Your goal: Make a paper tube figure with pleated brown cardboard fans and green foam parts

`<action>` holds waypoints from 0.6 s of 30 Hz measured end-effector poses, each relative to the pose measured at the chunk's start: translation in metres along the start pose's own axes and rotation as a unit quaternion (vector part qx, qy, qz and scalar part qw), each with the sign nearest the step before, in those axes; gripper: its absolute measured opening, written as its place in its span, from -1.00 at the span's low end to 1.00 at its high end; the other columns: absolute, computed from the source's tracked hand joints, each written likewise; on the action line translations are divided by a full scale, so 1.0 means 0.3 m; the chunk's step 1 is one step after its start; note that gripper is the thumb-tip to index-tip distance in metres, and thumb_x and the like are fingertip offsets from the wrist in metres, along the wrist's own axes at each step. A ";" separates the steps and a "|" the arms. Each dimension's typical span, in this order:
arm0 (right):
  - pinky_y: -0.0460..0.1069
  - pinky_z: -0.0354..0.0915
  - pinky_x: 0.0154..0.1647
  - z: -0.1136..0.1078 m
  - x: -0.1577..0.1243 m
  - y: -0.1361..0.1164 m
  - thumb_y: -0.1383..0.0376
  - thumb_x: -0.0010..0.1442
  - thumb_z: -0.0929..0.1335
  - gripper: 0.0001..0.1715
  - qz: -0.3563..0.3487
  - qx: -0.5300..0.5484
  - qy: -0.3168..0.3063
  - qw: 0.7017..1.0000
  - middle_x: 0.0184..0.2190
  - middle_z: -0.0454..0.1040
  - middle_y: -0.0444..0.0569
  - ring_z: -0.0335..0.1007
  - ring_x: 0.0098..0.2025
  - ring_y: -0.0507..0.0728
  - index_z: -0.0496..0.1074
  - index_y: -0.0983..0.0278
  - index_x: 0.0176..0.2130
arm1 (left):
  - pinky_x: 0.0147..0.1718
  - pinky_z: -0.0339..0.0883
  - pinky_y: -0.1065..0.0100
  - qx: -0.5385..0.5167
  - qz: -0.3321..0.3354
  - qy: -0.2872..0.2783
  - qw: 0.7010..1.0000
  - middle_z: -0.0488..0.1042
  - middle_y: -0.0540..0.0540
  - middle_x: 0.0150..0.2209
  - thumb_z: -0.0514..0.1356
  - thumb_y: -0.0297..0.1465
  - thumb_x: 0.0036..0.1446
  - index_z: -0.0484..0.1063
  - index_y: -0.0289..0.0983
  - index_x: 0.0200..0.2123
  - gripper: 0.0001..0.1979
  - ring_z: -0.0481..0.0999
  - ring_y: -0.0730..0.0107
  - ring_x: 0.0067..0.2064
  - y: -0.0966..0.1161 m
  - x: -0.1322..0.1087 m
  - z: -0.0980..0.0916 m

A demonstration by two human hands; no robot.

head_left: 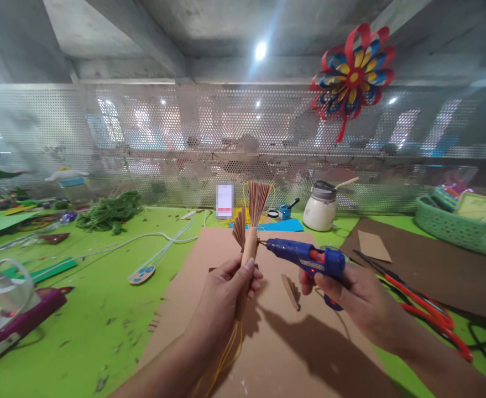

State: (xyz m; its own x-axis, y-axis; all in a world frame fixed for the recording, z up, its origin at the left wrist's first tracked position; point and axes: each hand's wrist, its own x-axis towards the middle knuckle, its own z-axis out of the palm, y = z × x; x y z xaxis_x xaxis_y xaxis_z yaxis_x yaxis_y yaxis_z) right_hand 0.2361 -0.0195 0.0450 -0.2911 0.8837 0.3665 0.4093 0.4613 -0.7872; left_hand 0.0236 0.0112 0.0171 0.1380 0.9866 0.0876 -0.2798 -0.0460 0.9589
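Note:
My left hand (230, 290) is wrapped round a rolled brown paper tube (249, 246), held upright over the cardboard sheet. From the tube's top spreads a pleated brown paper fan (258, 202), and a smaller pleated piece (239, 229) sticks out on its left side. Yellow string (228, 348) hangs below the hand. In my right hand (356, 301) is a blue glue gun (304, 255), a small red light showing on it. Its nozzle points left and is at or very near the tube's right side. A loose pleated paper piece (291, 292) lies on the cardboard (193, 309) between my hands.
Red-handled scissors (425, 309) lie at right on brown paper (425, 271), near a green basket (460, 226). A white jar (319, 207), a small blue pot (285, 211) and a phone (225, 200) stand behind. A purple power strip (22, 326) and green strands (110, 213) occupy the left.

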 end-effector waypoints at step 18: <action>-0.01 0.16 -0.47 -0.004 -0.005 -0.016 0.09 0.31 0.21 -0.58 -0.016 -0.023 0.027 0.999 -0.50 0.41 -0.05 0.25 -0.48 0.06 0.41 0.28 -0.42 | -0.49 0.20 0.53 0.009 -0.004 -0.008 1.000 0.41 -0.02 -0.46 0.24 -0.23 0.12 0.46 -0.33 -0.39 -0.75 0.33 0.56 -0.48 -0.005 -0.006 -0.005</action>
State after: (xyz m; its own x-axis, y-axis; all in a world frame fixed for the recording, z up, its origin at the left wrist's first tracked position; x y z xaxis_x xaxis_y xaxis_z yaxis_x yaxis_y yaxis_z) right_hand 0.2356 -0.0230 0.0487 -0.2589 0.8710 0.4176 0.4403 0.4912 -0.7515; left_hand 0.0223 0.0097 0.0151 0.1562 0.9841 0.0846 -0.2625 -0.0412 0.9641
